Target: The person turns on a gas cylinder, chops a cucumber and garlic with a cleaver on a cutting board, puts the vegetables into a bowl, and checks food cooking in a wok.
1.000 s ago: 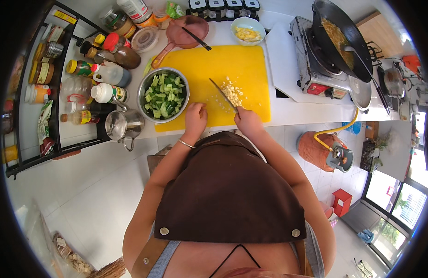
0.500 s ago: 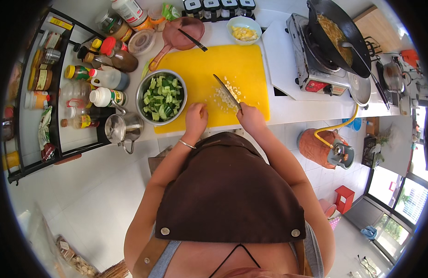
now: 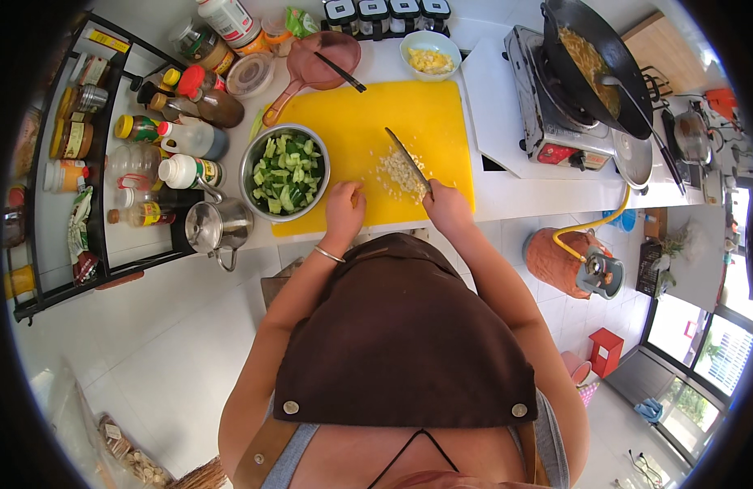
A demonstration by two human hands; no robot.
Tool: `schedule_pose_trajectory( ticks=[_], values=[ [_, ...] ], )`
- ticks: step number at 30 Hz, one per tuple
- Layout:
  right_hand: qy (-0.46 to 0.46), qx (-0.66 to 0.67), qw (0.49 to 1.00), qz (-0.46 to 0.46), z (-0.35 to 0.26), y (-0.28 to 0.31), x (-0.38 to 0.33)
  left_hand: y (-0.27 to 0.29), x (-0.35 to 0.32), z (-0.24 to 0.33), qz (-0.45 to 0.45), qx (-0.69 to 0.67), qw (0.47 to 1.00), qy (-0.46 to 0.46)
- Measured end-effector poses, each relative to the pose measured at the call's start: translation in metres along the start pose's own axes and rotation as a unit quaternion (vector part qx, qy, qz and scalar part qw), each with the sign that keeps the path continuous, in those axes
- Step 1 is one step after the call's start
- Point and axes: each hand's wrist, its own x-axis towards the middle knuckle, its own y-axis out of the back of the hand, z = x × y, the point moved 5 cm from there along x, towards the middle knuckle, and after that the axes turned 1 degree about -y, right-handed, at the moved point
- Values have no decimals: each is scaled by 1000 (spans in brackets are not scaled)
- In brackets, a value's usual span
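Note:
My right hand [image 3: 450,208] is wrapped round the handle of a kitchen knife [image 3: 406,155]. Its dark blade points away from me and to the left, at the right edge of a small heap of finely chopped pale pieces, which look like garlic [image 3: 399,174]. Beneath them lies a yellow cutting board [image 3: 344,106]. At the board's near edge my left hand [image 3: 345,209] rests with its fingers curled in, and nothing shows in it. Just left of that hand stands a metal bowl [image 3: 245,181] of chopped green vegetable, perhaps cucumber [image 3: 287,171].
A pinkish pan [image 3: 323,61] with a dark utensil across it sits behind the board, beside a pale bowl [image 3: 431,41] of yellow pieces. At right, a wok [image 3: 588,114] stands on a gas stove [image 3: 547,147]. Bottles [image 3: 193,138] and a metal pot [image 3: 217,224] crowd the left.
The knife has shifted slightly to the right with my right hand, and more of the chopped pieces now show to the left of the blade. My left hand has hardly moved.

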Motion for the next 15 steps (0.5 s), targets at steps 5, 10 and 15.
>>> schedule_pose_trajectory(
  ticks=[5, 10, 15],
  values=[
    [-6, -3, 1000, 11, 4, 1, 1, 2, 0, 1, 17, -3, 1000, -19],
    [-7, -5, 1000, 20, 2, 5, 2, 3, 0, 0, 7, -5, 1000, -3],
    [2, -15, 1000, 23, 2, 7, 2, 2, -2, -1, 9, 8, 1000, -12]
  ],
)
